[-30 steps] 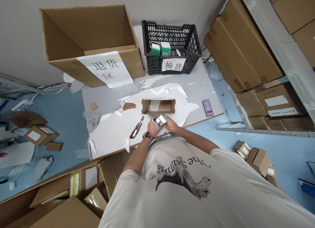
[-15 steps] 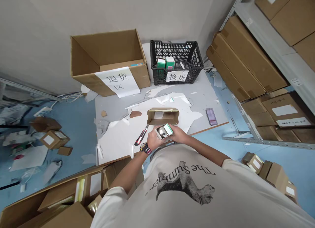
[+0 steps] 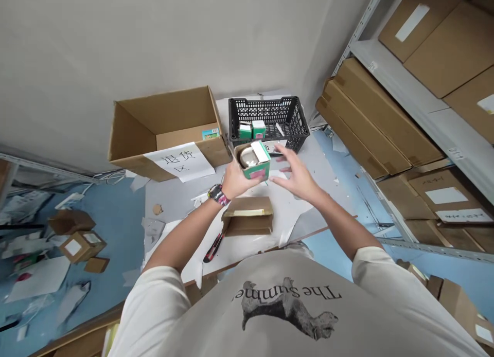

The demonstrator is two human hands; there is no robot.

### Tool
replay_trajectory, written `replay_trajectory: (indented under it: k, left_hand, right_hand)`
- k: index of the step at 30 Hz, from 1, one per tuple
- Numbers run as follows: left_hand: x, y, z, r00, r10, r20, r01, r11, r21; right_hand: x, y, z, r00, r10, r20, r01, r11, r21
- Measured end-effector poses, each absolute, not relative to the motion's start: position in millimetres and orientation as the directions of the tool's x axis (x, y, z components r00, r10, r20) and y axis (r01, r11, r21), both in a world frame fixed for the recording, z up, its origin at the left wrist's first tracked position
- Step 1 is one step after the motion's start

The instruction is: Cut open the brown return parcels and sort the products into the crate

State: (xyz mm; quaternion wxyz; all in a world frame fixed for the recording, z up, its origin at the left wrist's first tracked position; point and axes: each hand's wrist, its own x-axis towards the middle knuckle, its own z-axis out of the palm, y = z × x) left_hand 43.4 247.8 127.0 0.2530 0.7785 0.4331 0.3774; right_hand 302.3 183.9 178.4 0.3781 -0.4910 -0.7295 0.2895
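Note:
My left hand (image 3: 240, 181) grips a small green-and-white carton (image 3: 259, 171) with its top flap up; a rounded, shiny pale item (image 3: 248, 155) shows inside. The carton is held in the air in front of the black plastic crate (image 3: 269, 121). To its right my right hand (image 3: 296, 177) is spread, fingers apart and holding nothing. Two similar green-and-white cartons (image 3: 258, 130) stand in the crate. Below my hands an open brown cardboard box (image 3: 248, 218) lies on the table, with a red-and-black utility knife (image 3: 213, 248) beside its left end.
A large open cardboard box (image 3: 162, 115) with a paper sign (image 3: 179, 162) stands at the back left of the table (image 3: 324, 161). Shelving (image 3: 428, 87) loaded with brown boxes rises on the right. Small boxes (image 3: 83, 241) and scraps lie on the floor at left.
The green-and-white carton has gone from near my body forward to the crate. My right hand has let go of it and opened. The view has tilted up.

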Motion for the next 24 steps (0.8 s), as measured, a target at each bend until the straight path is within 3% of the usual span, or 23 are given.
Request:
replay_trajectory:
  k: [4, 8, 15, 24]
  left_hand:
    - [93.3, 344.0, 139.1, 0.386, 0.829, 0.404, 0.464, -0.553, 0.692]
    - [141.1, 426.9, 132.2, 0.408, 0.821, 0.401, 0.463, -0.564, 0.684]
    - [185.6, 518.5, 100.0, 0.474, 0.832, 0.289, 0.467, -0.516, 0.718]
    - [207.2, 559.8, 36.3, 0.485, 0.842, 0.238, 0.499, -0.49, 0.715]
  right_hand:
    - [334.3, 270.1, 232.9, -0.323, 0.876, 0.359, 0.632, 0.482, -0.607]
    - [359.2, 359.2, 245.8, -0.418, 0.865, 0.277, 0.726, 0.501, -0.471]
    - [403.3, 473.4, 198.2, -0.451, 0.875, 0.176, 0.779, 0.482, -0.402]
    - [416.2, 527.3, 137.1, -0.427, 0.9, 0.089, 0.815, 0.425, -0.394]
